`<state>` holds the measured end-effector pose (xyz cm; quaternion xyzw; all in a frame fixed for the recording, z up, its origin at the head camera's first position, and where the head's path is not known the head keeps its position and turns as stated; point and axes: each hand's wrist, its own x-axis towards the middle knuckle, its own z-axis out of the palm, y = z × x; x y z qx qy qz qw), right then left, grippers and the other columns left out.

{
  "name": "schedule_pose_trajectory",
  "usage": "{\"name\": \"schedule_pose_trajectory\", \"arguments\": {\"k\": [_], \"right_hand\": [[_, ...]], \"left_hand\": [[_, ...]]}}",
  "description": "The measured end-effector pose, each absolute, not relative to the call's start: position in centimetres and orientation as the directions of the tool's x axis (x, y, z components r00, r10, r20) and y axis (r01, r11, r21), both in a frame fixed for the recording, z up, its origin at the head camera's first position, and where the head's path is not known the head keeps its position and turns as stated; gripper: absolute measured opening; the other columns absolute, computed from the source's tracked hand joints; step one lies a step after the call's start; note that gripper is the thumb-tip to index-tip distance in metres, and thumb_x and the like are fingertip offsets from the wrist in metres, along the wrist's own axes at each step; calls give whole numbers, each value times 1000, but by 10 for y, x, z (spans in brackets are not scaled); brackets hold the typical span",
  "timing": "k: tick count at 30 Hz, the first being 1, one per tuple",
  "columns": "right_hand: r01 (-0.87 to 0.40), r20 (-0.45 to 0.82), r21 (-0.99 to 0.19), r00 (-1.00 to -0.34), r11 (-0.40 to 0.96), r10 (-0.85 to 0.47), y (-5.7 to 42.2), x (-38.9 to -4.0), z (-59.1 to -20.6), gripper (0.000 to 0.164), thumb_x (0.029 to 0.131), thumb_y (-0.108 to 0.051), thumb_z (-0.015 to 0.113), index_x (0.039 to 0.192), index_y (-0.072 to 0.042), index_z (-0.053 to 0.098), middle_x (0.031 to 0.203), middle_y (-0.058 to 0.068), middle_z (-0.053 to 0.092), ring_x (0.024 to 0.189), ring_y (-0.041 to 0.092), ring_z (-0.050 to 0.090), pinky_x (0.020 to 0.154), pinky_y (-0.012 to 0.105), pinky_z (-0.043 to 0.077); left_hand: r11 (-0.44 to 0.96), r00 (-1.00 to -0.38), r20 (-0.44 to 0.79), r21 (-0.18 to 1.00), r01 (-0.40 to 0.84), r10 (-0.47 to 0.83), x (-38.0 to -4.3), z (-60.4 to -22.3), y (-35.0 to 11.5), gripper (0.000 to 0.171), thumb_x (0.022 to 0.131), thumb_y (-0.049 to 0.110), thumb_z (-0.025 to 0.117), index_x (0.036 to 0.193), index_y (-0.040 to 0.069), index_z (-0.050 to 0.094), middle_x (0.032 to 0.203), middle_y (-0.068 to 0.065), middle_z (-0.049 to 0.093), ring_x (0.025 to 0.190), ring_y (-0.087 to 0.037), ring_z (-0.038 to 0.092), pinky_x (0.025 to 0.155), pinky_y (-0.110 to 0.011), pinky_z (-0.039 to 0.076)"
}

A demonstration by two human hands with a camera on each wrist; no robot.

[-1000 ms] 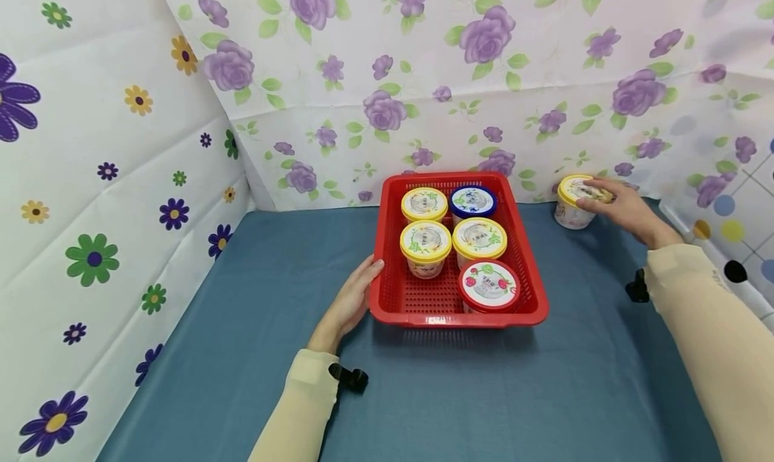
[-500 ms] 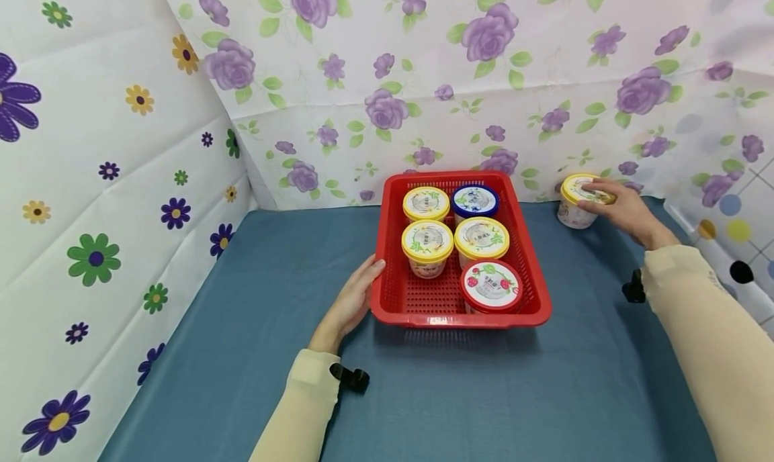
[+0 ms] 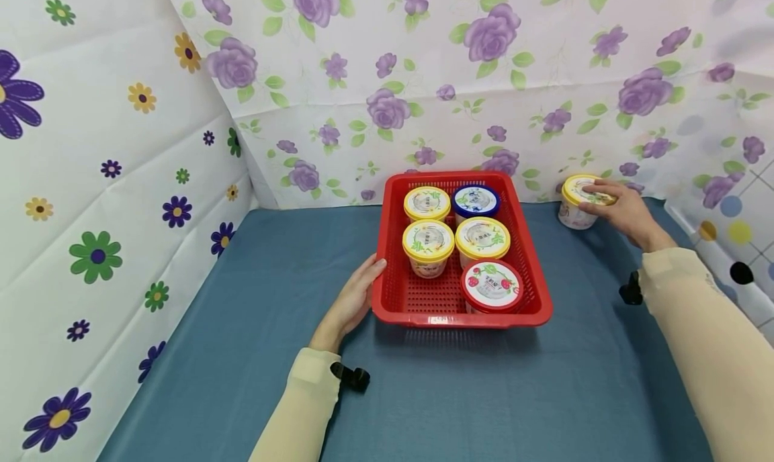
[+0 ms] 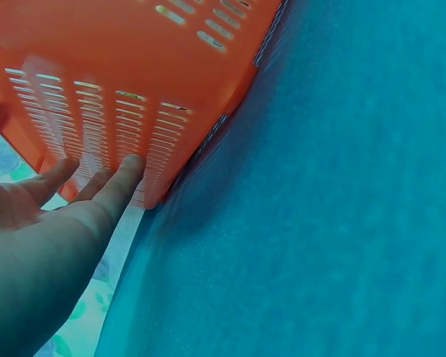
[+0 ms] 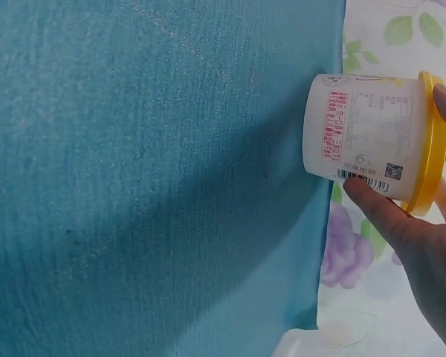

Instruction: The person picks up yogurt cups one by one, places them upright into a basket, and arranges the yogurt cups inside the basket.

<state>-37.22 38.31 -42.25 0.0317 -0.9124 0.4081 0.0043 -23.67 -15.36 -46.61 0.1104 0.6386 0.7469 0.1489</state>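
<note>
A red plastic basket (image 3: 459, 320) sits mid-table, holding several lidded paper tubs. My left hand (image 3: 347, 304) is at the basket's left side; in the left wrist view its straight fingers (image 4: 123, 182) touch the slotted wall. Off to the right, near the back wall, my right hand (image 3: 631, 213) grips a yellow-lidded paper tub (image 3: 574, 215). In the right wrist view one digit lies along the tub's printed side (image 5: 368, 137) while other fingers are at the yellow lid (image 5: 429, 149). The tub stands upright, its base at the blue cloth.
In the basket are three yellow-lidded tubs (image 3: 428, 240), one blue-lidded tub (image 3: 476, 200) and one red-lidded tub (image 3: 492, 285) at the front right. Blue cloth (image 3: 453, 395) covers the table. Flower-printed sheets (image 3: 338, 45) hang behind and to the left; a tiled-pattern sheet (image 3: 744, 200) borders the right.
</note>
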Motion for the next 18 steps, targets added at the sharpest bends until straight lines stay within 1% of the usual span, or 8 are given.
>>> {"name": "schedule_pose_trajectory", "arguments": {"k": [9, 18], "right_hand": [[-45, 33, -758, -999, 651, -31, 382, -369, -421, 74, 101, -41, 70, 154, 3, 45, 171, 23, 17, 155, 49, 10, 114, 68, 28], [-30, 27, -768, -1000, 640, -15, 382, -366, -422, 75, 100, -44, 70, 154, 2, 46, 171, 21, 18, 156, 47, 11, 113, 64, 30]], "left_hand": [[-137, -934, -27, 987, -81, 356, -237, -466, -153, 52, 112, 34, 46, 159, 13, 38, 152, -25, 50, 135, -39, 53, 98, -32, 53], [-115, -935, -27, 991, -72, 355, -238, -467, -154, 53, 112, 35, 47, 159, 13, 38, 150, -23, 52, 132, -39, 55, 100, -34, 53]]}}
